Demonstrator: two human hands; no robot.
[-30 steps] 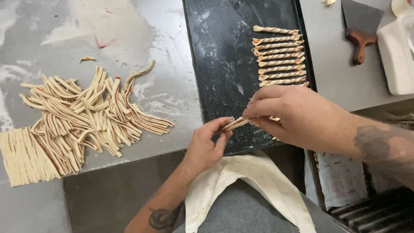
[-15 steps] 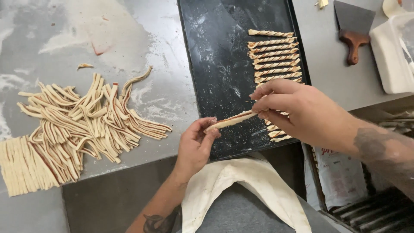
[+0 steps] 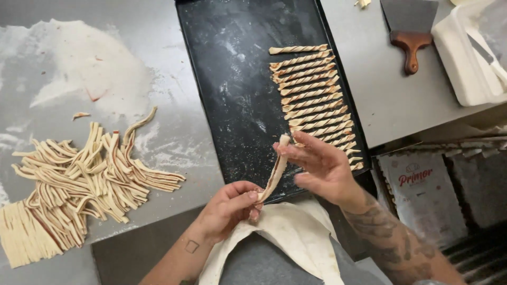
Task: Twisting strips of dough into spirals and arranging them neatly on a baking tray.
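Observation:
A pale dough strip [image 3: 275,170] with a dark filling line is stretched between my two hands, above the near edge of the black baking tray [image 3: 232,89]. My left hand [image 3: 229,207] pinches its lower end. My right hand [image 3: 319,166] grips its upper end with the fingertips. On the tray's right side lies a row of several twisted dough sticks [image 3: 311,97]; my right hand covers the nearest ones.
A heap of uncut and loose dough strips [image 3: 79,184] lies on the floured steel table at the left. A wooden-handled scraper [image 3: 409,31] and a white tub [image 3: 470,58] sit at the back right. A light apron [image 3: 285,240] hangs below my hands.
The strip was held nearly level over the tray edge. Now my right hand has lifted its end up and left, so the strip stands steeply tilted between the hands.

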